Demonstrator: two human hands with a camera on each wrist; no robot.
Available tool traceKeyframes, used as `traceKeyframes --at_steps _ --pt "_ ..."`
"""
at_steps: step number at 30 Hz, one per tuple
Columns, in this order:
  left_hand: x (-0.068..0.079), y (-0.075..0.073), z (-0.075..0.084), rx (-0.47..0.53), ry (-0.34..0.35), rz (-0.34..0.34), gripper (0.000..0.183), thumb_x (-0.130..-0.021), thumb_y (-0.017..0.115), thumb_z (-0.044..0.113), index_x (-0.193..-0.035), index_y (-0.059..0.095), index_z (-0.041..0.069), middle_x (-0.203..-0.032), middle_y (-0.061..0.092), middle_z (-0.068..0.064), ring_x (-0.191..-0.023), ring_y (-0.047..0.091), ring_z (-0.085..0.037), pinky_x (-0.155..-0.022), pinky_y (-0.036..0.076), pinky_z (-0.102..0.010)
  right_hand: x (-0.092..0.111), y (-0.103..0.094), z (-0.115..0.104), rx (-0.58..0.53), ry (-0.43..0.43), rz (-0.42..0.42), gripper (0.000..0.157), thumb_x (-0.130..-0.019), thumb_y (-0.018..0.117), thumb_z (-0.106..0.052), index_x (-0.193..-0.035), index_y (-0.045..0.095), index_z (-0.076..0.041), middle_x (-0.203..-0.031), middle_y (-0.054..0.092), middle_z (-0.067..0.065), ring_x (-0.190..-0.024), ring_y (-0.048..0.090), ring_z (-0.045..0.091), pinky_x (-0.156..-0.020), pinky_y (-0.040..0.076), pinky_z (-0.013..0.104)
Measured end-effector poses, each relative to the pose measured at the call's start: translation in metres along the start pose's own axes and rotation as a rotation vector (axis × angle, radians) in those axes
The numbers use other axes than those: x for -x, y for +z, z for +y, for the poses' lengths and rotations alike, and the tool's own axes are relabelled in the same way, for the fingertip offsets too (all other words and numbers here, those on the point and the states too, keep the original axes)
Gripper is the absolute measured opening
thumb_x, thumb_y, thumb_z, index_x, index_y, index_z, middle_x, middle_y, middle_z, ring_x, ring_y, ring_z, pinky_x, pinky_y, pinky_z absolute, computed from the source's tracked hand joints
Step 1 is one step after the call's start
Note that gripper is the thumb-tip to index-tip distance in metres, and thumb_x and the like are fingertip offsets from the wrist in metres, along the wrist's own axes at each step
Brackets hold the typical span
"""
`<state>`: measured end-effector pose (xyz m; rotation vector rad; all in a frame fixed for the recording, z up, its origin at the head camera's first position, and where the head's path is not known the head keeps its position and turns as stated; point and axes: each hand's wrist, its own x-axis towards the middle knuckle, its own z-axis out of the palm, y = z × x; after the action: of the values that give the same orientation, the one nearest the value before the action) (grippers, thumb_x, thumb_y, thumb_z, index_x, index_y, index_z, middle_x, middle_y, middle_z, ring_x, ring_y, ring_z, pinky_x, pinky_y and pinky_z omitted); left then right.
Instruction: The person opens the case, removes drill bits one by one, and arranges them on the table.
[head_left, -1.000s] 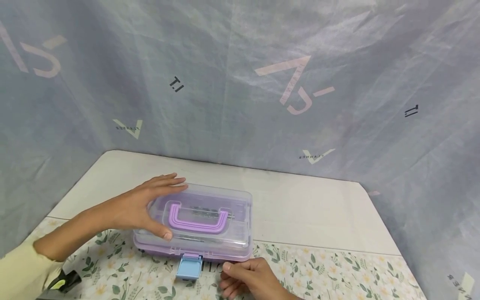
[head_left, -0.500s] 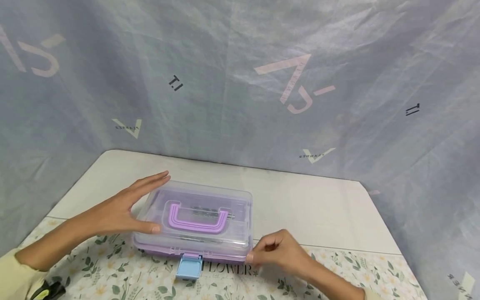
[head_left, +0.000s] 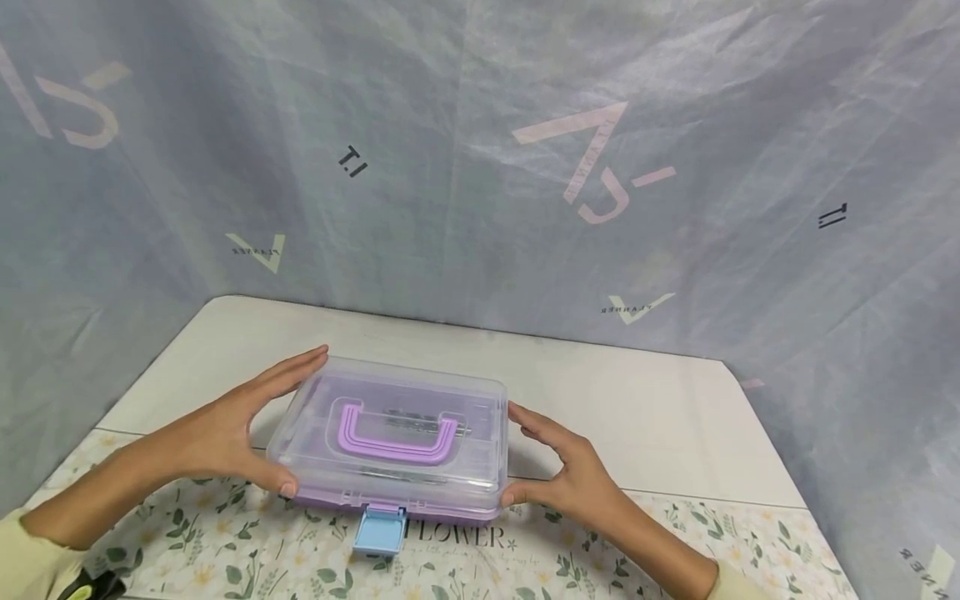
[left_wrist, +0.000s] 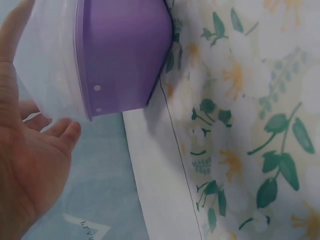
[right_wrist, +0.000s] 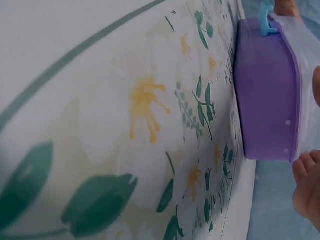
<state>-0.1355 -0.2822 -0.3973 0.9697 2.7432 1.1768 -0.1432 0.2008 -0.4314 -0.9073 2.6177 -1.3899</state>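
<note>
A plastic storage box (head_left: pixel 390 490) with a clear lid (head_left: pixel 420 392), a purple base (left_wrist: pixel 125 55) and a purple carry handle (head_left: pixel 397 442) lies on the table. The lid sits down on the base, and the light-blue latch (head_left: pixel 379 532) hangs unfastened at the front. My left hand (head_left: pixel 225 433) spans the box's left end, thumb at the front corner and fingers at the rear. My right hand (head_left: pixel 573 471) grips the right end likewise, its thumb by the front corner. Through the lid, dark slender items show faintly, their kind unclear.
A floral mat (head_left: pixel 630 550) printed with lettering covers the near part of the table; behind it runs a white surface (head_left: pixel 615 417). A grey-blue patterned cloth (head_left: pixel 450 208) hangs as a backdrop and along both sides.
My right hand has moved from the front near the latch round to the right end. My left hand has drawn back from over the lid to the left end. The box stays in place.
</note>
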Motion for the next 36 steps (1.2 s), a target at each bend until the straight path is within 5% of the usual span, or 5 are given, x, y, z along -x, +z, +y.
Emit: traceKeyframes --at_steps 9,13,17,28,36 --pt "0.0 0.001 0.003 -0.035 -0.041 -0.002 0.144 -0.068 0.111 0.042 -0.182 0.024 0.028 -0.191 0.017 0.01 -0.156 0.019 0.02 -0.108 0.044 -0.088 0.001 -0.002 -0.007 0.034 0.003 -0.042 0.11 -0.08 0.1 -0.035 -0.174 0.044 -0.029 -0.176 0.047 0.0 -0.159 0.054 0.037 -0.123 0.049 0.065" --pt "0.001 0.003 0.0 -0.04 -0.026 -0.001 0.142 -0.069 0.11 0.042 -0.182 0.025 0.021 -0.191 0.018 0.007 -0.157 0.021 0.021 -0.125 0.05 -0.045 0.001 -0.002 -0.008 0.031 -0.002 -0.042 0.109 -0.079 0.1 -0.034 -0.174 0.046 -0.027 -0.174 0.049 0.0 -0.156 0.056 0.038 -0.122 0.05 0.065" --pt "-0.001 0.006 -0.002 0.0 0.004 -0.001 0.141 -0.071 0.11 0.038 -0.181 0.025 0.015 -0.19 0.017 0.007 -0.16 0.019 0.02 -0.121 0.031 -0.005 0.003 -0.002 -0.008 0.041 -0.005 -0.033 0.108 -0.079 0.099 -0.035 -0.173 0.047 -0.026 -0.173 0.051 0.001 -0.155 0.058 0.039 -0.121 0.051 0.064" --pt "-0.001 0.006 0.0 0.007 -0.007 0.006 0.14 -0.074 0.109 0.038 -0.182 0.022 0.019 -0.191 0.014 0.008 -0.159 0.019 0.022 -0.12 0.034 -0.007 0.002 0.001 -0.007 0.045 -0.002 -0.024 0.11 -0.079 0.098 -0.035 -0.174 0.045 -0.02 -0.176 0.047 0.006 -0.157 0.054 0.042 -0.122 0.049 0.063" --pt "0.008 -0.001 -0.012 0.172 -0.004 -0.085 0.144 -0.077 0.105 0.02 -0.184 0.009 0.026 -0.192 0.006 -0.01 -0.158 0.025 0.02 -0.121 0.042 -0.017 0.005 0.004 -0.003 0.038 -0.042 -0.02 0.11 -0.081 0.096 -0.03 -0.176 0.041 -0.018 -0.177 0.045 0.01 -0.157 0.053 0.043 -0.12 0.05 0.063"
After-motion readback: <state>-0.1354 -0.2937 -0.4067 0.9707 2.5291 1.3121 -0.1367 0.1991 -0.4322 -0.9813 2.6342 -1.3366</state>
